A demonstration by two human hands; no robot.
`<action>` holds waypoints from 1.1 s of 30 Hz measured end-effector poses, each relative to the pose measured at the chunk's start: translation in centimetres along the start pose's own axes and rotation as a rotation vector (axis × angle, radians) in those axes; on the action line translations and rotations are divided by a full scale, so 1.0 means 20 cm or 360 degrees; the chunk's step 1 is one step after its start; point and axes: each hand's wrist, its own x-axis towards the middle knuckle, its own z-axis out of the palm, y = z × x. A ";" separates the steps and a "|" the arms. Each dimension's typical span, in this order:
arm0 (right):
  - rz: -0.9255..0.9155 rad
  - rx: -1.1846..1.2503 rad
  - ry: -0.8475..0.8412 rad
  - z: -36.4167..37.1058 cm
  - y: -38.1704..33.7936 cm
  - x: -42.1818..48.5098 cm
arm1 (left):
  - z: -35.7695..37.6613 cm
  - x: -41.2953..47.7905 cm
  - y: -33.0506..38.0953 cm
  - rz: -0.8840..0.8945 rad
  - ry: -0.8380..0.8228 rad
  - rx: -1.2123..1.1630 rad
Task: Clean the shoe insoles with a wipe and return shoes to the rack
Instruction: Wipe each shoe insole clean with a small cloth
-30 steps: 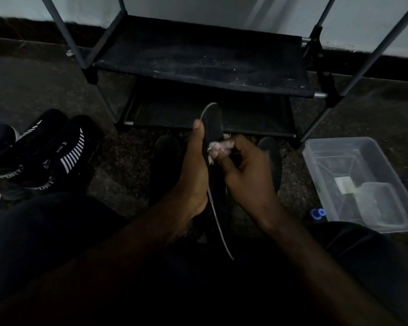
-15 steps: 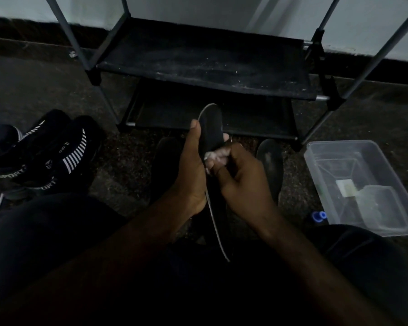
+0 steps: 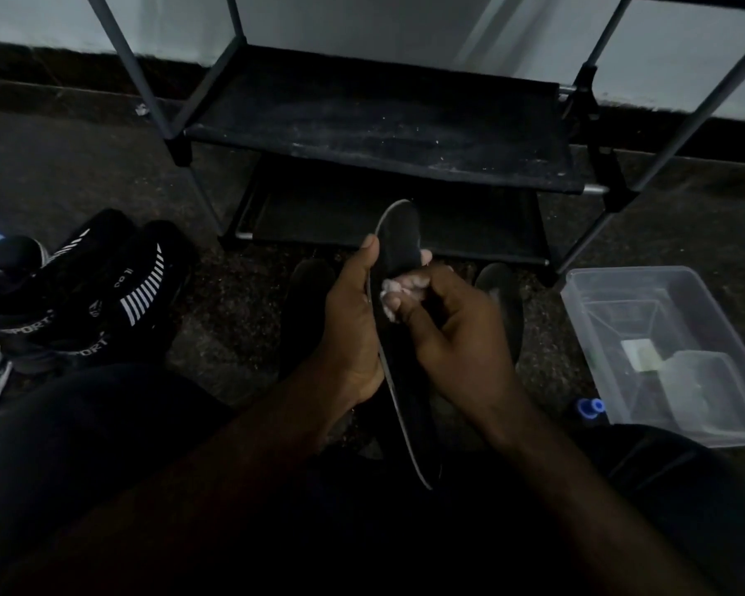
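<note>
Wiping is in hand: an insole (image 3: 398,238) is gripped upright at centre by the left hand (image 3: 353,320), a wipe (image 3: 390,290) pinched against it by the right hand (image 3: 452,333). Shoes (image 3: 104,294) at near left are not yet returned to the far rack (image 3: 383,135).

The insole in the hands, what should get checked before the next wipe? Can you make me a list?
1. Is the insole held steady? Ok: the left hand grips its edge and it stands on end.
2. Is the wipe ready? Ok: the right hand pinches it against the insole.
3. Is the insole clean all over? Cannot tell: the picture is too dark.
4. Is the rack shelf clean for the shoes? Not ok: pale specks lie on it.
5. Are the shoes close by? Ok: a black pair lies at the person's left, probably within reach.
</note>
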 end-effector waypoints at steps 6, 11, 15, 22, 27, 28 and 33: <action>0.0185 -0.0006 0.0192 -0.04 0.05 0.05 | 0.00 0.01 -0.01 0.0045 0.0010 0.0031; -0.0049 -0.0016 -0.0076 0.01 -0.01 -0.02 | -0.01 0.01 0.01 -0.0005 -0.0021 -0.0002; 0.0125 -0.0172 0.0249 -0.05 0.05 0.06 | -0.02 0.02 0.00 0.0063 -0.0040 0.0065; -0.0050 0.0008 -0.0041 0.04 -0.01 -0.01 | -0.03 0.03 0.01 -0.0005 -0.0028 0.0098; 0.0199 -0.0064 0.0288 -0.03 0.07 0.07 | -0.02 0.04 -0.02 0.0020 -0.0100 0.0128; 0.0217 -0.0058 0.0299 -0.03 0.07 0.07 | -0.02 0.05 -0.03 0.0018 -0.0114 0.0127; -0.0026 0.0008 0.0020 0.03 -0.02 0.00 | -0.03 0.05 -0.02 -0.0004 -0.0058 0.0072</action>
